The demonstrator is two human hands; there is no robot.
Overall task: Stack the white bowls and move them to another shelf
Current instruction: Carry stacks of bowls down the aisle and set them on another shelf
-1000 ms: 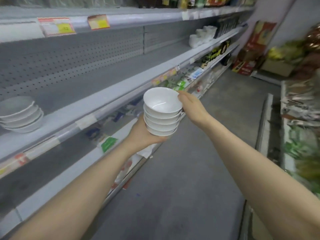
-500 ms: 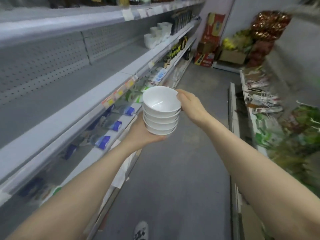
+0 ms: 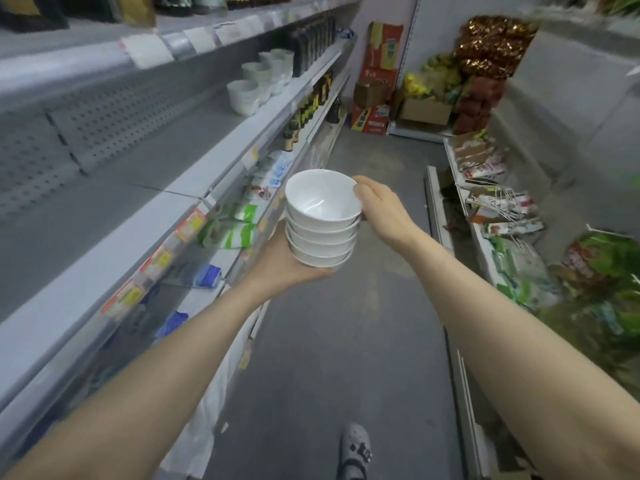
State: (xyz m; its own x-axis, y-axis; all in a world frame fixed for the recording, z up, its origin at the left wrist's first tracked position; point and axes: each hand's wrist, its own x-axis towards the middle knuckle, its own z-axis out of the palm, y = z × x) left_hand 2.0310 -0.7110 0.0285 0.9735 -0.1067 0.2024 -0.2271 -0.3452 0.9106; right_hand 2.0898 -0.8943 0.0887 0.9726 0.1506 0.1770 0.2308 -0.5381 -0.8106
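A narrow shop aisle runs ahead over a grey floor [image 3: 346, 323], with long grey shelving on the left and racks of packaged goods [image 3: 502, 209] on the right. The wide left shelf [image 3: 138, 188] has a perforated back panel and a front edge lined with price labels [image 3: 187, 223]. Farther along that same shelf stand several other stacks of white bowls [image 3: 256, 88], and beyond them a row of dark bottles [image 3: 311, 39]. On the lower shelf beneath lie green and white packets [image 3: 232, 226] and a few blue ones. At the far end of the aisle sit cardboard boxes [image 3: 372, 116], with bags of goods piled beside them.

The person holds the stack of white bowls [image 3: 322, 220] in the air over the middle of the aisle, just beside the edge of the left shelving and touching none of it. The stack looks four or five bowls deep, nested upright, and the top bowl's inside is bare. The left hand [image 3: 287, 261] cups the stack from below, palm against the lowest bowl and fingers curled under it. The right hand [image 3: 381, 209] grips the right side near the top, fingers wrapped against the wall of the uppermost bowl just under its rim. Both forearms reach forward from the lower corners of the view. At the bottom edge, one grey shoe [image 3: 355, 448] shows on the floor.
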